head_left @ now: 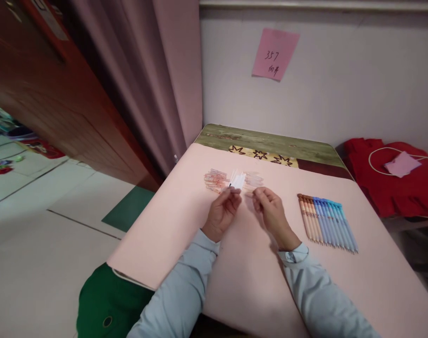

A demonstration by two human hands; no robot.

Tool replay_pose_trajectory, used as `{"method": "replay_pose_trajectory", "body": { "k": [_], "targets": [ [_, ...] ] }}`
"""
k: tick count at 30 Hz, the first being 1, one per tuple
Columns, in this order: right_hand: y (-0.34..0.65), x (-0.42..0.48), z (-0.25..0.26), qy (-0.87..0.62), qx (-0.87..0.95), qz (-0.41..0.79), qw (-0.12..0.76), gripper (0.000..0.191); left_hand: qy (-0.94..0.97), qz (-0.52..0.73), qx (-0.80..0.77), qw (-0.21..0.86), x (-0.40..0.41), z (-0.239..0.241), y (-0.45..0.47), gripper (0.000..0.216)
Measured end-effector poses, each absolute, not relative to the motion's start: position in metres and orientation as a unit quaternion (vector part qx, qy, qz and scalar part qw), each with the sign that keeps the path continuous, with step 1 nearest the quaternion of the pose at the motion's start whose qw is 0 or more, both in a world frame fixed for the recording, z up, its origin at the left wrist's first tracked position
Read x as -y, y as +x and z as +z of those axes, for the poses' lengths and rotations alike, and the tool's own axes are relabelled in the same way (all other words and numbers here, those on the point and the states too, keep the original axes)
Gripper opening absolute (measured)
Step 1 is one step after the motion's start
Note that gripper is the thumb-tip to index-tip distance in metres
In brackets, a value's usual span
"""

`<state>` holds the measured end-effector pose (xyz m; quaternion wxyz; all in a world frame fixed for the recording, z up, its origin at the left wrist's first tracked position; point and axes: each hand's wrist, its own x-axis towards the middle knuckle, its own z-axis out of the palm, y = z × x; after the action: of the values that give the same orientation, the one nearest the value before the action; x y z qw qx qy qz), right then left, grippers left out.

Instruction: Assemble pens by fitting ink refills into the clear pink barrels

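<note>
1. Left hand [221, 215] pinches a slim, dark-tipped piece [229, 185] over the table [185, 206].
2. White sticks [238, 181] bunch just beyond, between reddish and paler see-through tubes [215, 178].
3. Right hand [271, 213]: fingers narrow, contents unclear!

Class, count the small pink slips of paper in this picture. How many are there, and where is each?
2: one handwritten slip on the pale wall, and one slip on the red cloth at the right. Others may be hidden.

Dim light, soft shadows, blurred door [62, 98].
</note>
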<state>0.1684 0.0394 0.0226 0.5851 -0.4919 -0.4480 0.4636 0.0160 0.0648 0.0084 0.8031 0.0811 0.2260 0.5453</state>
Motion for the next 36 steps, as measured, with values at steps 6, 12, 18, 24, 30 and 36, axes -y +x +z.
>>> {"method": "replay_pose_trajectory", "body": {
  "k": [6,12,18,24,30,36],
  "targets": [
    [0.204,-0.044,0.001,-0.647,0.424,0.176,0.609,0.028,0.043,0.594,-0.244,0.766,-0.071,0.009,0.006,0.012],
    [0.208,-0.044,-0.012,-0.684,0.55,0.091,0.471,0.023,0.003,0.587,-0.235,0.775,-0.07,0.016,0.005,0.025],
    [0.177,-0.044,-0.005,-0.637,0.687,0.041,0.349,0.025,0.0,0.629,-0.225,0.744,-0.074,0.017,0.002,0.029],
    [0.152,-0.043,0.009,-0.637,0.754,-0.002,0.161,0.039,0.013,0.627,-0.221,0.746,-0.075,0.014,0.001,0.028],
    [0.15,-0.045,0.011,-0.654,0.75,-0.014,0.099,0.041,0.016,0.626,-0.216,0.749,-0.075,0.011,0.001,0.024],
    [0.152,-0.045,0.004,-0.66,0.739,-0.026,0.137,0.038,0.016,0.624,-0.221,0.749,-0.075,0.011,0.003,0.022]
  ]
}}
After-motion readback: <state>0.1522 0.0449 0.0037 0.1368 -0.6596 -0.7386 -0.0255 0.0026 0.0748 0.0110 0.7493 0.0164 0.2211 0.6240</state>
